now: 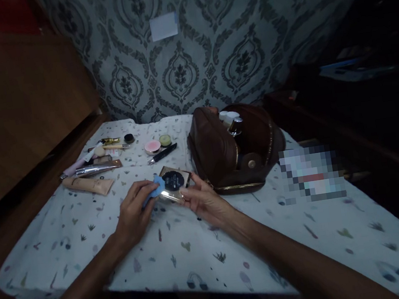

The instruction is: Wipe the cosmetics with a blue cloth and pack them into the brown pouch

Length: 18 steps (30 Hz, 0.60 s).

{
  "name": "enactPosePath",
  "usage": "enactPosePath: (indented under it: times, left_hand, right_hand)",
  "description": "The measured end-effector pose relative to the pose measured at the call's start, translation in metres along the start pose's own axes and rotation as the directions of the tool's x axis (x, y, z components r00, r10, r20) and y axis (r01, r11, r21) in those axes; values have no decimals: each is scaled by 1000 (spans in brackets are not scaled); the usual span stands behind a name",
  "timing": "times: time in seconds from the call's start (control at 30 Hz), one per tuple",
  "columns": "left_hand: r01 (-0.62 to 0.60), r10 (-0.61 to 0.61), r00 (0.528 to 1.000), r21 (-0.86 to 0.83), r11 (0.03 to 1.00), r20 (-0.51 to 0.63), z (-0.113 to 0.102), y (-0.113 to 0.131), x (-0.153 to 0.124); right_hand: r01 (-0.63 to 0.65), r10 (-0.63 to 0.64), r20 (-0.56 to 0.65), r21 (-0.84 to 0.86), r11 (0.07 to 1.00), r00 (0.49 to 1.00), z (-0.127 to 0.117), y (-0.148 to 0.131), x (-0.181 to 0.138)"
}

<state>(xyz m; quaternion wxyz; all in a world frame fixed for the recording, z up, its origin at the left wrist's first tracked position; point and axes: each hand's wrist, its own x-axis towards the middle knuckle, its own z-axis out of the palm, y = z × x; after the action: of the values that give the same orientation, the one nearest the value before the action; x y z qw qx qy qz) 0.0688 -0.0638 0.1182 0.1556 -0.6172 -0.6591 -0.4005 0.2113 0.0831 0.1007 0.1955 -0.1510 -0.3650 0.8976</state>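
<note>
My right hand (205, 199) grips a square gold compact (172, 179) with a round black centre by its right edge. In my left hand (135, 206) a blue cloth (158, 184) is pinched, pressed against the compact's left side. Just right of them stands a brown leather makeup bag (218, 151), unzipped, with a clear bottle with a shiny cap (235, 125) and white round lids (229, 115) inside. Beyond the compact lie a pink round compact (153, 147), a green-lidded round pot (165, 140) and a black pen-like stick (162, 154).
At the left lie a beige tube (88, 185), a silver tube (99, 168), a makeup brush (116, 147) and a small black pot (129, 138). A blurred-out item (314, 175) rests at the right. The patterned white cloth (201, 259) covers the surface. A wooden cabinet (20, 106) borders the left.
</note>
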Motion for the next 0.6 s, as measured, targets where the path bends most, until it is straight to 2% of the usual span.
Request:
enactPosePath:
  times: [0.2,0.47,0.6]
  left_hand:
    - [54,-55,998,-24,998,-37,2,-1,3]
    - [140,-140,990,-3,990,-36,9,6,0]
    - [130,-130,991,-3,992,-16,12,13,-6]
  right_hand:
    - [33,-35,-65,-26,999,997,-3,5,2]
    - [18,-17,-21,24,1000,1000,3,7,1]
    - [19,-18,-37,44,999,999,3,10,0]
